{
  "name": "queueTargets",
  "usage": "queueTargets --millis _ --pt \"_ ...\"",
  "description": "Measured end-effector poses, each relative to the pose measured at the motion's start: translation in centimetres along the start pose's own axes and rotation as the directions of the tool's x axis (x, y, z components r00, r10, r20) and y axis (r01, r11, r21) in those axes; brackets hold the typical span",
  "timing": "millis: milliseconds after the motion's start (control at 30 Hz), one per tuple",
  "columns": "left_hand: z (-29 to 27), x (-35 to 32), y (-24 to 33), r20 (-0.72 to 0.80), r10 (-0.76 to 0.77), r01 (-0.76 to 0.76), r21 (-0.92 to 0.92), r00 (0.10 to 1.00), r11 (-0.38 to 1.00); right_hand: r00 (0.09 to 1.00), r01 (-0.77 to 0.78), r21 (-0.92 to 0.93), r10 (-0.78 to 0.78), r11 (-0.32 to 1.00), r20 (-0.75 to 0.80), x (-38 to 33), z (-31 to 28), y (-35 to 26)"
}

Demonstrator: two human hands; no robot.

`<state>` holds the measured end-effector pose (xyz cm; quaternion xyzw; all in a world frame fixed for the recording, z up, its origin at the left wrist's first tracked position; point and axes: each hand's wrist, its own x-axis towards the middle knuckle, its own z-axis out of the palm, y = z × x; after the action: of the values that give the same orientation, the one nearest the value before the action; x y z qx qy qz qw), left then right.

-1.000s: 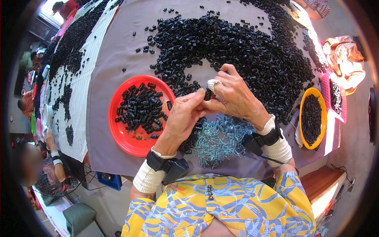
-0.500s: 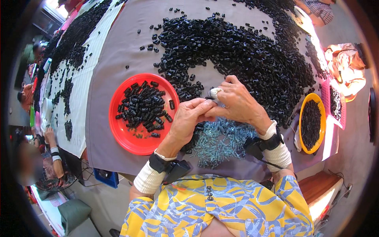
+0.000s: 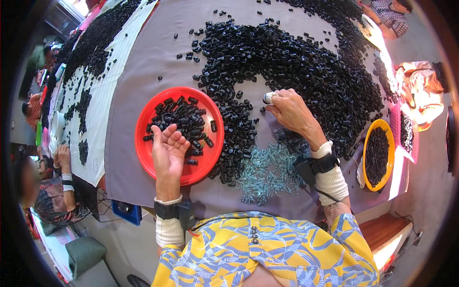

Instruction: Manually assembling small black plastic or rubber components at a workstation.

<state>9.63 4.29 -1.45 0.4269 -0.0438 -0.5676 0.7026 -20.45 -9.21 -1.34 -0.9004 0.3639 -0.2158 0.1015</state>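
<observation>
My left hand is held palm up over the near side of a red round plate. Its fingers are apart and loosely bent, with nothing seen in them. Small black plastic pieces, looking like cord locks, lie heaped on that plate. My right hand is closed, fingers curled, beside a large spread of small black plastic parts. A white wrap covers one of its fingertips; what those fingers pinch, if anything, is hidden. Between my forearms lies a pile of small bluish metal coil springs.
A yellow oval bowl of thin black pieces stands at the right, beside a pink basket. More black parts cover a white cloth at the left, where another person's hand rests. A blue tray sits below the table edge.
My hands, together over the springs before, have parted. The left went left over the red plate and opened; the right shifted slightly to the right and away from me.
</observation>
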Motion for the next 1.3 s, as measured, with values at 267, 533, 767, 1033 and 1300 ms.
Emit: queueTargets --millis 267,533,767,1033,1300 --pt "2.7 -0.3 -1.6 0.142 -0.156 0.136 0.142 0.977 0.981 0.999 0.025 -0.061 -0.024 0.998 0.026 2.3 2.3 -0.5" --pt "6.3 -0.8 -3.6 0.254 -0.204 0.129 0.285 0.945 0.950 0.989 0.150 -0.092 -0.151 0.984 -0.006 5.5 6.0 0.5" --pt "7.5 0.0 -5.0 0.285 -0.194 0.088 0.347 0.939 0.934 0.999 0.050 -0.044 -0.049 0.998 0.018 5.2 4.5 0.4" --pt "10.1 0.4 -7.5 0.358 -0.101 0.004 0.260 0.928 0.966 0.986 0.124 0.227 -0.094 0.966 -0.139 2.6 -0.9 -4.3" --pt "10.1 0.6 -6.3 0.328 -0.107 -0.016 0.350 0.939 0.937 0.999 -0.037 0.043 0.037 0.998 -0.003 0.1 -1.7 -0.3"
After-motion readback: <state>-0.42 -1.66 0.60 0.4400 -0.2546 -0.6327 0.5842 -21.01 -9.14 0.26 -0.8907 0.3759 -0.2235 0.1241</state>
